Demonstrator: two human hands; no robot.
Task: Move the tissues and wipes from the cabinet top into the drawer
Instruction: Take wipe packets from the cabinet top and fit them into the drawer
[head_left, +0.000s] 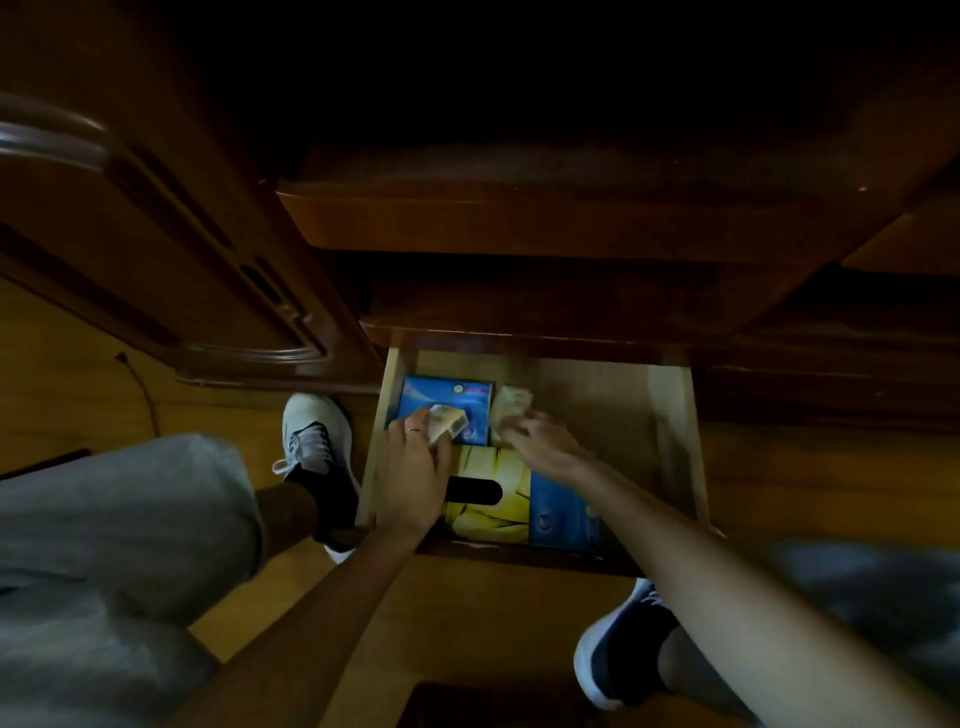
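Two small pale packets are down in the open drawer (670, 415), one in each hand. Left hand (415, 467) reaches in over the drawer's left side, fingers curled round a small pack (445, 422) with a pale wrapper, holding it right on top of a blue box (448, 402) at the back left. A thin ring shows on one finger. Right hand (540, 441) comes in from the right, fingertips pinching a second small pack (511, 404), crinkly and pale, which sits just beside the blue box toward the middle of the drawer's back part. How many fingers are on it, hard to tell, the frame is blurred there.

Nearer the front of the drawer lies a yellow tissue box (493, 501) with a dark oval slot, partly under the left wrist. Touching its right side is another blue pack (563, 512). The right half of the drawer shows bare light wood.

Above, the dark wooden cabinet (519, 223) hangs over the drawer, deep in shadow. A carved cabinet door (171, 218) stands open on the left. On the wooden floor (467, 613), a white sneaker (311, 436) sits beside the drawer's left side, and a dark sneaker (618, 649) sits in front of it, with grey trousers (114, 545) at lower left.
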